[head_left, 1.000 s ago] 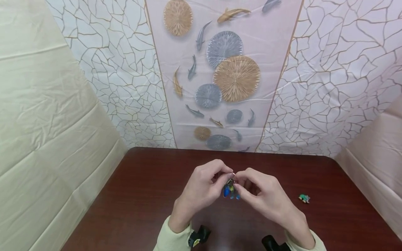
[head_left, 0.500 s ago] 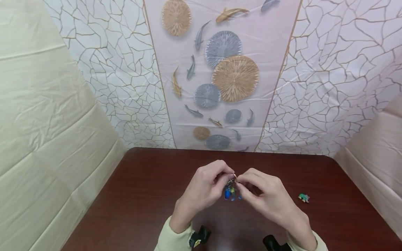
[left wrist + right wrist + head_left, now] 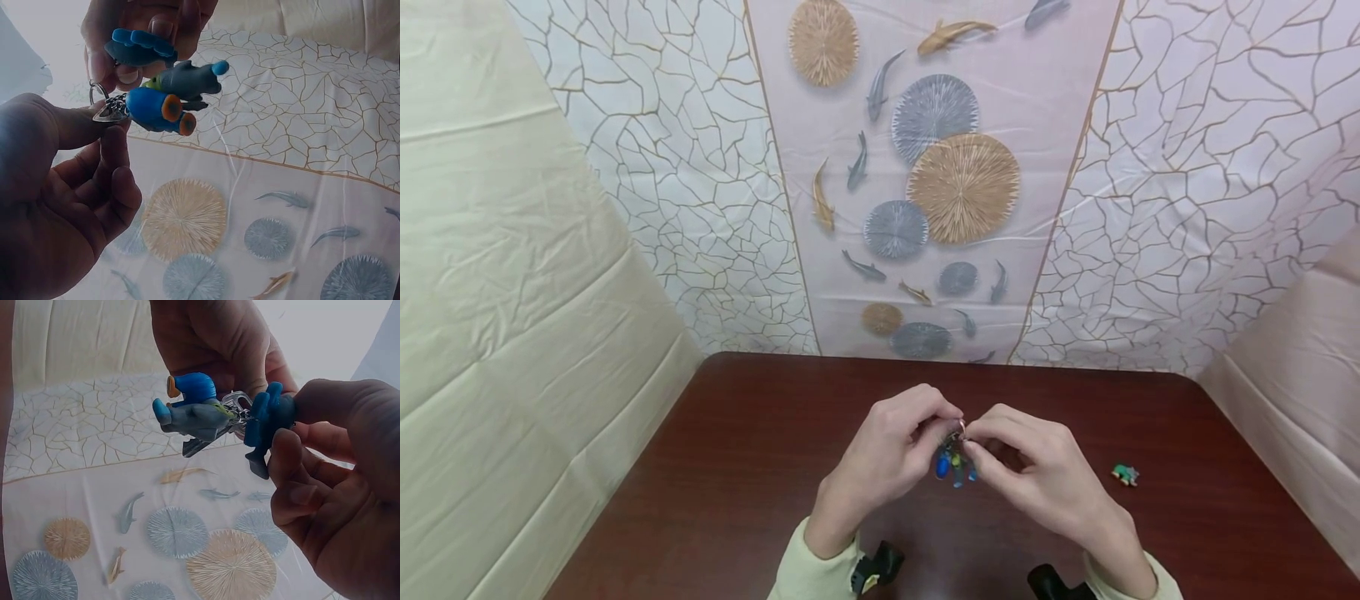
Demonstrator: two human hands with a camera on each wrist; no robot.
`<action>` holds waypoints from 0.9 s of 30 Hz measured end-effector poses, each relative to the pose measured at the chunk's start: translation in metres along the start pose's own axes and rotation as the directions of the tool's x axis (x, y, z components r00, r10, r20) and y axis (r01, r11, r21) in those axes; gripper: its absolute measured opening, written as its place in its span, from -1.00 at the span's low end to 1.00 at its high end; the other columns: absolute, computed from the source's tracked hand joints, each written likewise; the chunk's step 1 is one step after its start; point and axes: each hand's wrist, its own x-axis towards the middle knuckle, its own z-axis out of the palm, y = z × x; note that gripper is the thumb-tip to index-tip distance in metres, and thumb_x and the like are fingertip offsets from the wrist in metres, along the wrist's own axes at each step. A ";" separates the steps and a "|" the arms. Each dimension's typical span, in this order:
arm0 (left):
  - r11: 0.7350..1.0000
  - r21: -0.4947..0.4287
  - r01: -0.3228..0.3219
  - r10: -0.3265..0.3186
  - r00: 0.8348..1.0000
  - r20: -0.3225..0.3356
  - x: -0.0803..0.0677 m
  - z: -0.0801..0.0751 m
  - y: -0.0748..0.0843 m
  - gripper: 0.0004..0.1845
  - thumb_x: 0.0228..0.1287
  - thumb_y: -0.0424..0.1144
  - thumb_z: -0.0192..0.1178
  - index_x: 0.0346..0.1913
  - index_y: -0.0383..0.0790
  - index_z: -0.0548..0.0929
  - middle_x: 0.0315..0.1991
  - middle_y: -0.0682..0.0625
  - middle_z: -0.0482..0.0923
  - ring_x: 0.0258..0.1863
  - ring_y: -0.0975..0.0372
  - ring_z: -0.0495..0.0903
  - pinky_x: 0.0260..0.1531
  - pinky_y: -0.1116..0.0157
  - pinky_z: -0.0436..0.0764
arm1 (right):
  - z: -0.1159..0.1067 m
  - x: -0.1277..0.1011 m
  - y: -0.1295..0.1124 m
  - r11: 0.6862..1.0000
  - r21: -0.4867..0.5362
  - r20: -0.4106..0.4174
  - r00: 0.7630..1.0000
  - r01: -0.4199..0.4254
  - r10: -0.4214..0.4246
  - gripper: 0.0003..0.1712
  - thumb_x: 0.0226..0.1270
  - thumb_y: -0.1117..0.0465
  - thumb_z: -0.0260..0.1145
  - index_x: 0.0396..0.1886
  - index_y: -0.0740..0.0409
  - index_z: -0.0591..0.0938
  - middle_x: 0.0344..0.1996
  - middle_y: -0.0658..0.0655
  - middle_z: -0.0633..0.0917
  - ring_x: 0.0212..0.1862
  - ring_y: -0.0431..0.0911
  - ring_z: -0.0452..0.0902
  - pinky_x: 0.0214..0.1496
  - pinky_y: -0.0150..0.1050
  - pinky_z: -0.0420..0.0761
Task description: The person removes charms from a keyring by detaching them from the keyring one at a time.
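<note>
Above the middle of the table, my left hand (image 3: 887, 450) pinches a metal key ring (image 3: 95, 94) between thumb and fingers. From the ring, on short chains, hang small figurine charms: a blue one with orange feet (image 3: 153, 111) and a grey one with a blue tip (image 3: 197, 420). My right hand (image 3: 1041, 471), close beside the left, grips a dark blue figurine charm (image 3: 270, 419) between thumb and fingertips. A flat metal piece (image 3: 203, 445) shows behind the grey charm in the right wrist view. In the head view, fingers hide much of the ring.
A small green and grey figurine (image 3: 1125, 475) lies on the dark brown table (image 3: 760, 467), right of my right hand. A patterned cloth (image 3: 925, 275) rises behind the table's far edge, with pale cloth walls (image 3: 550, 333) at both sides.
The fingers of both hands shift slightly at the ring, and the charms swing a little below them. More of the ring shows now than a second ago. The figurine on the table stays put.
</note>
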 end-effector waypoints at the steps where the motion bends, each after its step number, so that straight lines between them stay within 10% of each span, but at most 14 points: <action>1: 1.000 0.000 0.000 0.000 1.000 0.001 0.000 0.000 0.000 -0.93 0.34 -0.38 0.20 -0.26 -0.14 0.65 -0.34 0.10 0.64 -0.36 0.42 0.55 -0.29 0.66 0.47 | 0.000 0.000 0.000 1.000 0.006 -0.002 1.000 0.000 0.000 -0.77 0.12 0.47 0.39 -0.29 0.08 0.67 -0.44 -0.12 0.59 -0.44 -0.42 0.40 -0.49 -0.59 0.36; 27: 0.999 -0.045 0.007 -0.010 0.997 -0.072 0.000 0.006 0.009 -0.87 0.28 -0.47 0.18 -0.34 -0.16 0.58 -0.35 0.07 0.68 -0.44 0.45 0.55 -0.44 0.68 0.45 | 0.003 0.002 -0.003 0.986 0.168 -0.013 1.000 -0.007 0.010 -0.65 -0.01 0.64 0.33 -0.33 0.15 0.62 -0.49 -0.06 0.54 -0.46 -0.35 0.39 -0.56 -0.59 0.36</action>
